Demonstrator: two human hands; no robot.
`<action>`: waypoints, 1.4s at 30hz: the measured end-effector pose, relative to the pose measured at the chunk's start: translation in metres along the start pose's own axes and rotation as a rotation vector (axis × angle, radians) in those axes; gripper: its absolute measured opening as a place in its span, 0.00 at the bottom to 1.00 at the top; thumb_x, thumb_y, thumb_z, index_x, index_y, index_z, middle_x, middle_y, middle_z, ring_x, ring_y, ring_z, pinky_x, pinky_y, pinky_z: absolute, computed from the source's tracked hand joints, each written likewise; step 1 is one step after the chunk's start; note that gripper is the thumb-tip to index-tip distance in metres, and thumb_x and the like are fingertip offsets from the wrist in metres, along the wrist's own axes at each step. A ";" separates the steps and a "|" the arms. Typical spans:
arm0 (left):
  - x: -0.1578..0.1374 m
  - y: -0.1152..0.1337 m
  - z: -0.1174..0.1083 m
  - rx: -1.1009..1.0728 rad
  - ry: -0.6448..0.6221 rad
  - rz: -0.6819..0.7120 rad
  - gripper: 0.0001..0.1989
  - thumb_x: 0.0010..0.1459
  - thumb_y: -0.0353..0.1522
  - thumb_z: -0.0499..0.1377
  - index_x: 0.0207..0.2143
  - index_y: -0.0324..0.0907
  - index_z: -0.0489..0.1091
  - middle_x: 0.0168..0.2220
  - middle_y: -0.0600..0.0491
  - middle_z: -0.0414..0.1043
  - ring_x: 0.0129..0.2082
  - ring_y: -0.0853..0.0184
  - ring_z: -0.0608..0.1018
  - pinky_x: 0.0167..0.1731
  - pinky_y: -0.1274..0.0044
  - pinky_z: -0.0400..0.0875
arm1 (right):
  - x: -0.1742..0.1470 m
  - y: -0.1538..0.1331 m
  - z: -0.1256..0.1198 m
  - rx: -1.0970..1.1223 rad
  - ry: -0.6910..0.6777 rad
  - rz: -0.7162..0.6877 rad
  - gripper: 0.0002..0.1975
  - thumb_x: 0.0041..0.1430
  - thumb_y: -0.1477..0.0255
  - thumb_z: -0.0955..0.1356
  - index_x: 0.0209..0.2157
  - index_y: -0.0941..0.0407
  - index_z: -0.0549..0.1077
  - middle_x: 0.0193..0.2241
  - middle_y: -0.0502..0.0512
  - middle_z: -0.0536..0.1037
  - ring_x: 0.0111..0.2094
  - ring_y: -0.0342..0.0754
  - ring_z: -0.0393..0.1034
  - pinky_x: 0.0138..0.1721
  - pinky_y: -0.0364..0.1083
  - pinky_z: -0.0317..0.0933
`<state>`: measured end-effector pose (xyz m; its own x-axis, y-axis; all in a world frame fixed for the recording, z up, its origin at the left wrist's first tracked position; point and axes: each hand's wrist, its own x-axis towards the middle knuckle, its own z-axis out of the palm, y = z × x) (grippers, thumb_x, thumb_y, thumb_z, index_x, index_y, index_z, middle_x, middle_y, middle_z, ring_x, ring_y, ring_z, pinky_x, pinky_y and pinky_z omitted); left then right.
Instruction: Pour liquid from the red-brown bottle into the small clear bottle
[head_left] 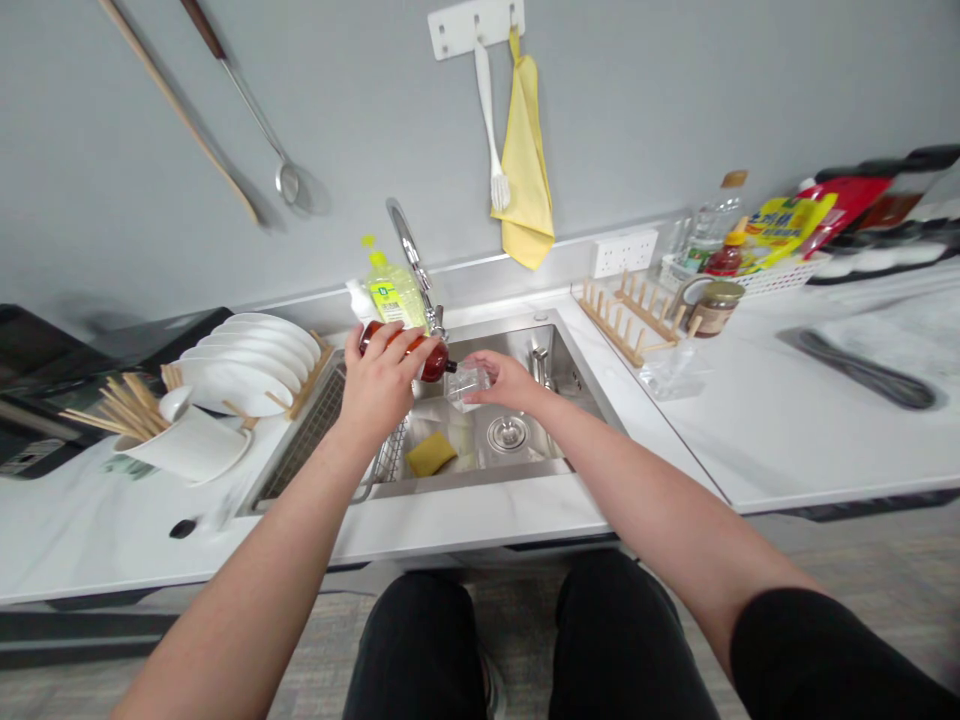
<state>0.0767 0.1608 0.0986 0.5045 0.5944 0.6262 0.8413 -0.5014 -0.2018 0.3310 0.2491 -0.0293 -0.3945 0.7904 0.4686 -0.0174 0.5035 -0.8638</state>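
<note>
Over the sink (592, 400), my left hand (384, 375) is wrapped round a reddish-brown bottle (435, 362), tipped on its side with its dark mouth pointing right. My right hand (502, 380) grips a small clear container (466, 385) close to that mouth. Whether the two touch, or whether any liquid runs between them, I cannot tell. Below them in the basin lie a yellow sponge (431, 454) and the round drain (508, 432). A chrome faucet (420, 265) rises behind my left hand, beside a yellow-green pump bottle (394, 290).
Left of the sink stand white plates (240, 365) in a wooden rack and a white holder (191, 445) with chopsticks. An unfilled wooden rack (622, 320), a jar (718, 307) and a basket (780, 275) of condiments are on the right. A yellow cloth (527, 160) hangs on the wall.
</note>
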 end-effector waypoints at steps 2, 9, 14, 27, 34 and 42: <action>-0.004 0.002 0.004 -0.013 0.013 -0.044 0.40 0.62 0.20 0.61 0.73 0.60 0.72 0.70 0.47 0.79 0.73 0.43 0.73 0.77 0.37 0.48 | 0.001 0.000 0.000 0.010 -0.001 0.008 0.35 0.46 0.61 0.88 0.55 0.49 0.79 0.53 0.54 0.86 0.53 0.58 0.83 0.59 0.58 0.77; -0.019 0.003 0.034 -0.162 0.116 -0.295 0.38 0.58 0.27 0.69 0.71 0.52 0.73 0.66 0.42 0.81 0.67 0.41 0.78 0.73 0.42 0.59 | -0.001 -0.004 0.000 0.094 -0.014 0.091 0.37 0.42 0.65 0.88 0.53 0.48 0.76 0.55 0.55 0.84 0.54 0.57 0.81 0.59 0.56 0.75; -0.029 -0.010 0.067 -0.399 0.157 -0.477 0.41 0.54 0.34 0.76 0.70 0.47 0.72 0.64 0.42 0.82 0.63 0.46 0.83 0.66 0.54 0.75 | -0.004 -0.008 -0.006 0.167 -0.048 0.126 0.36 0.45 0.65 0.87 0.53 0.48 0.73 0.53 0.53 0.83 0.51 0.56 0.81 0.54 0.55 0.77; -0.055 -0.040 0.116 -0.732 0.143 -0.828 0.41 0.48 0.33 0.80 0.64 0.47 0.75 0.57 0.47 0.85 0.54 0.51 0.86 0.59 0.59 0.81 | -0.009 -0.018 -0.014 0.106 0.008 0.233 0.38 0.44 0.66 0.86 0.57 0.47 0.75 0.49 0.54 0.83 0.50 0.57 0.82 0.52 0.57 0.81; -0.057 -0.031 0.098 -0.826 0.150 -0.902 0.40 0.48 0.35 0.80 0.63 0.47 0.74 0.58 0.46 0.84 0.58 0.49 0.83 0.64 0.57 0.77 | -0.015 -0.040 -0.012 0.106 0.146 0.250 0.40 0.39 0.63 0.88 0.54 0.47 0.75 0.47 0.52 0.84 0.46 0.57 0.82 0.48 0.56 0.81; -0.086 -0.009 0.047 -0.924 0.149 -0.866 0.35 0.54 0.42 0.77 0.61 0.44 0.75 0.51 0.47 0.84 0.46 0.57 0.82 0.52 0.65 0.78 | -0.055 -0.074 -0.010 0.069 0.271 0.198 0.39 0.43 0.61 0.88 0.56 0.47 0.79 0.50 0.55 0.84 0.44 0.56 0.82 0.47 0.55 0.80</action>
<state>0.0353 0.1435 0.0116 -0.2169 0.8992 0.3801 0.4049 -0.2715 0.8731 0.3635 0.1716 0.0108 -0.1382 0.9392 0.3144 -0.0308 0.3133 -0.9492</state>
